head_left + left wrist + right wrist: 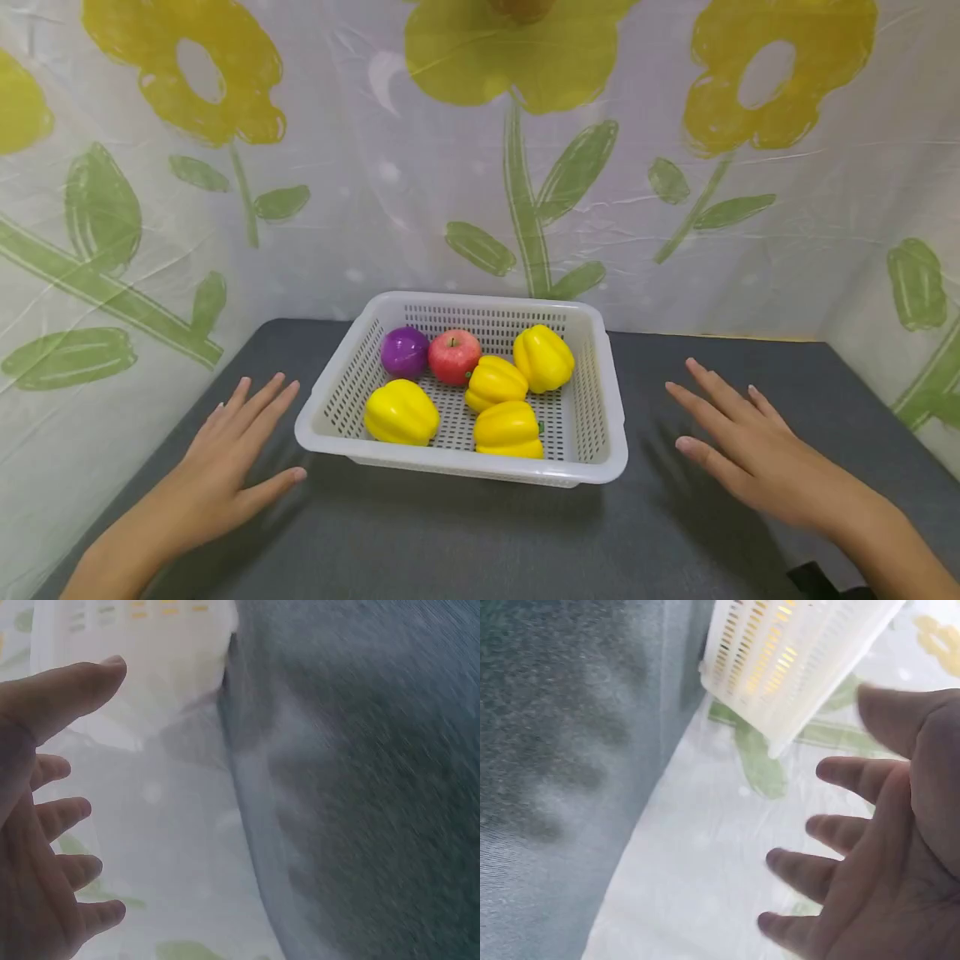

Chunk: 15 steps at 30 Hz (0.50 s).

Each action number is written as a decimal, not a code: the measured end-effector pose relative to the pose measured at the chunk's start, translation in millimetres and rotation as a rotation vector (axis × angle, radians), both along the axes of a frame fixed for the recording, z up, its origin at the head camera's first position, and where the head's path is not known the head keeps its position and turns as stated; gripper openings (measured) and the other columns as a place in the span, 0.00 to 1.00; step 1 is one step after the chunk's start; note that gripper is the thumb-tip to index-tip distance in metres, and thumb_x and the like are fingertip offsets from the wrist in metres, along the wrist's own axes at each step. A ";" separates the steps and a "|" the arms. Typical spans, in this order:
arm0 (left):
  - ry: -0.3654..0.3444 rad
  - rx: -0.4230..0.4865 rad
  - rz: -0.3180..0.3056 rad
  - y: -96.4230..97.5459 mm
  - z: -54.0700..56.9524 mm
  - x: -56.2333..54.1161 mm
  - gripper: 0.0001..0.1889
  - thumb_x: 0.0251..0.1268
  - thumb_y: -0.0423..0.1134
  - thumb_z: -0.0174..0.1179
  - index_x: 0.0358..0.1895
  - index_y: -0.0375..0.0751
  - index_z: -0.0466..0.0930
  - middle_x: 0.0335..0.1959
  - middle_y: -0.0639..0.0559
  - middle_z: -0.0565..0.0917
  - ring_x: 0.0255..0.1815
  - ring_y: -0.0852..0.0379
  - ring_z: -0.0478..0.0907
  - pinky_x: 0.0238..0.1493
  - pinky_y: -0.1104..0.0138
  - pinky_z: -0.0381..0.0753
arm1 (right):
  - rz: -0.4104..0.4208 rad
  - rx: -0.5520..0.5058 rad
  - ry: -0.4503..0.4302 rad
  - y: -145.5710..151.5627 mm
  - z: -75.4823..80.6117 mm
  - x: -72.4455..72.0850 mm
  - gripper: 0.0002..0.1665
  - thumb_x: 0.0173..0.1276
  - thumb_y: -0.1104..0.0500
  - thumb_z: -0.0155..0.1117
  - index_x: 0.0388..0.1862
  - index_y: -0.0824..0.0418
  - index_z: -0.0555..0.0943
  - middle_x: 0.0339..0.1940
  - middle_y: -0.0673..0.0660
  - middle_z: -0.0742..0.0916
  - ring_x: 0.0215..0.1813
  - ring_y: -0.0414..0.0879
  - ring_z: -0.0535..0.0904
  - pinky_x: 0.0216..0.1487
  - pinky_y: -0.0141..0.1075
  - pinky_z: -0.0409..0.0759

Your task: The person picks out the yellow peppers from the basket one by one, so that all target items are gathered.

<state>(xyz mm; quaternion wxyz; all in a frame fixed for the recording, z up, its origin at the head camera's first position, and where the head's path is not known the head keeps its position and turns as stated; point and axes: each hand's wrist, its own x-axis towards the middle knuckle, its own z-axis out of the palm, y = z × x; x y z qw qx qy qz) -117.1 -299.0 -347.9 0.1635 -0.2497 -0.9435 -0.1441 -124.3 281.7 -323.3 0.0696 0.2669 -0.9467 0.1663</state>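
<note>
Pose: left hand (220, 468) and right hand (765, 458) hovered over dark table (420, 550), backs up, fingers extended. Both grips spread wide, empty. White basket (459, 462) sat between, apart from both. Inside: round purple item (405, 353) far left, red apple (454, 358) beside it, yellow pepper (402, 412) near left, three more peppers (497, 383) right. Wrist views alone showed palm sides and slotted outer walls (748, 712).

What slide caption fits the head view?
Left hand and right hand flank a white basket: four yellow peppers, red apple, round purple item.
</note>
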 end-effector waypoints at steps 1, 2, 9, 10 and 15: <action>0.006 0.001 -0.009 2.2 1.3 0.2 0.54 0.55 0.47 0.75 0.81 0.48 0.49 0.80 0.41 0.52 0.78 0.30 0.40 0.71 0.34 0.34 | 0.020 0.003 0.048 0.3 0.4 -1.4 0.38 0.75 0.50 0.62 0.79 0.53 0.61 0.81 0.61 0.57 0.78 0.62 0.54 0.76 0.56 0.33; 0.010 0.001 -0.018 4.5 2.6 0.4 0.53 0.55 0.47 0.75 0.81 0.48 0.50 0.80 0.41 0.52 0.78 0.30 0.39 0.71 0.35 0.34 | 0.040 0.000 0.096 0.1 1.1 -2.9 0.38 0.74 0.51 0.64 0.78 0.55 0.63 0.79 0.62 0.62 0.78 0.60 0.55 0.77 0.53 0.34; 0.035 -0.034 -0.064 20.9 12.6 3.2 0.48 0.57 0.48 0.74 0.79 0.48 0.57 0.80 0.43 0.53 0.79 0.33 0.39 0.74 0.40 0.34 | 0.151 -0.069 0.388 -4.5 10.1 -13.9 0.29 0.77 0.38 0.53 0.60 0.59 0.81 0.58 0.58 0.84 0.74 0.49 0.66 0.77 0.36 0.48; 0.037 -0.038 -0.069 22.6 14.0 3.7 0.48 0.57 0.49 0.74 0.79 0.47 0.57 0.80 0.44 0.52 0.79 0.34 0.39 0.74 0.40 0.34 | 0.155 -0.075 0.403 -6.0 12.2 -15.0 0.32 0.77 0.35 0.49 0.58 0.58 0.82 0.56 0.56 0.85 0.73 0.48 0.68 0.77 0.36 0.49; 0.056 -0.054 -0.089 30.6 19.5 5.2 0.46 0.58 0.50 0.73 0.78 0.46 0.59 0.80 0.46 0.53 0.79 0.34 0.39 0.75 0.43 0.34 | 0.172 -0.094 0.431 -14.6 21.0 -19.3 0.36 0.77 0.33 0.42 0.53 0.58 0.84 0.52 0.55 0.87 0.68 0.52 0.73 0.76 0.38 0.52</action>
